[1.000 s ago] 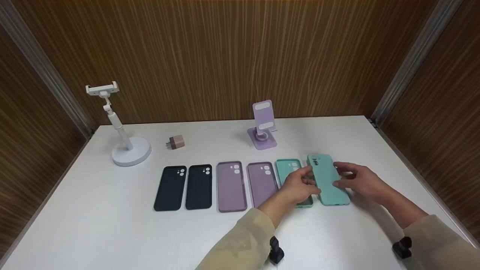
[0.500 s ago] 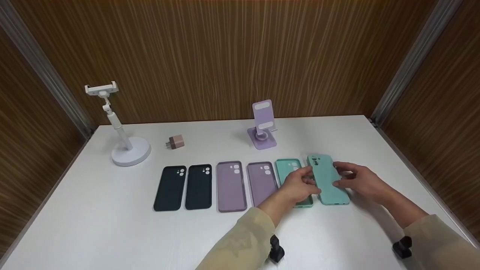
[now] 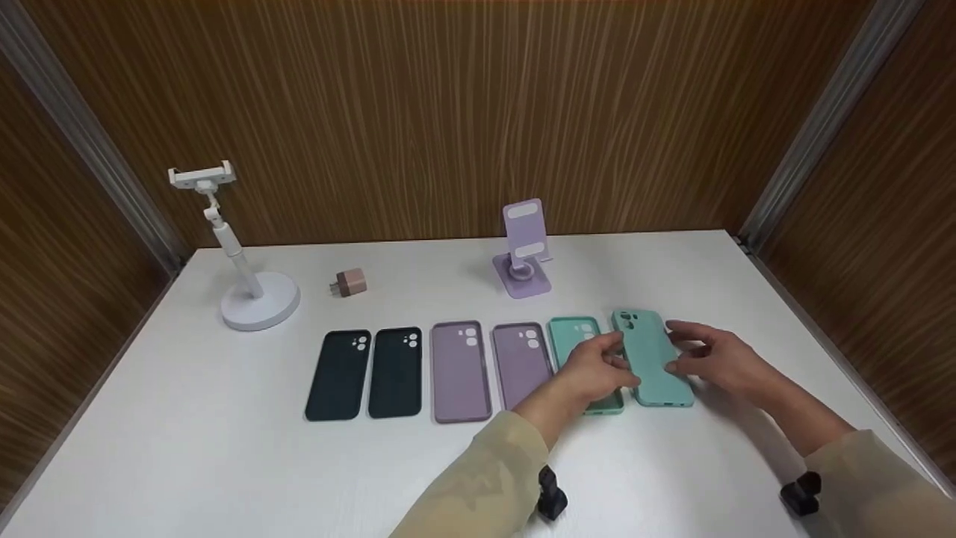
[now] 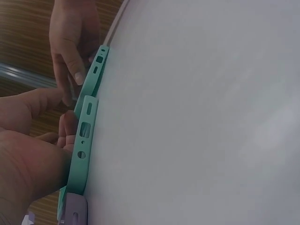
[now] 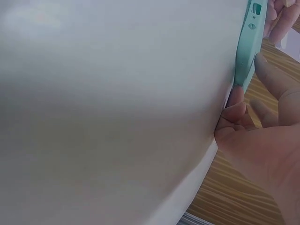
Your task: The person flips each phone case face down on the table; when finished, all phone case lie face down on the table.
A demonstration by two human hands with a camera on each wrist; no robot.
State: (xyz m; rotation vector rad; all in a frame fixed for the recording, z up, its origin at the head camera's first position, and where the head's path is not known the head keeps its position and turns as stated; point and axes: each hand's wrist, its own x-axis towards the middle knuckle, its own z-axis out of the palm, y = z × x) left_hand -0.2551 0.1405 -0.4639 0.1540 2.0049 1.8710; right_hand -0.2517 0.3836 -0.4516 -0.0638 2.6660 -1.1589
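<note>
A teal phone case [image 3: 657, 366] lies back side up at the right end of a row, its camera cutouts at the upper left. My left hand [image 3: 594, 370] holds its left edge, thumb over the side and fingertips near the top. On the opposite edge my right hand [image 3: 717, 362] holds with thumb and fingers; the right wrist view shows the thumb against the case's side [image 5: 248, 51] and the other fingers curled low by its corner. Under my left hand, partly hidden, is a second teal case [image 3: 571, 329], inside up; its end cutouts show in the left wrist view.
Left along the row lie two purple cases [image 3: 461, 373] and two black cases [image 3: 340, 377], insides up. Behind stand a purple phone stand [image 3: 525, 235], a pink charger plug [image 3: 351, 282] and a white phone holder [image 3: 258, 302]. Wood-grain panels [image 3: 478, 119] border the white table [image 3: 261, 463].
The teal case between my hands has shifted slightly, its top edge nearer me and its bottom edge a little farther away. My right hand has moved a touch to the right.
</note>
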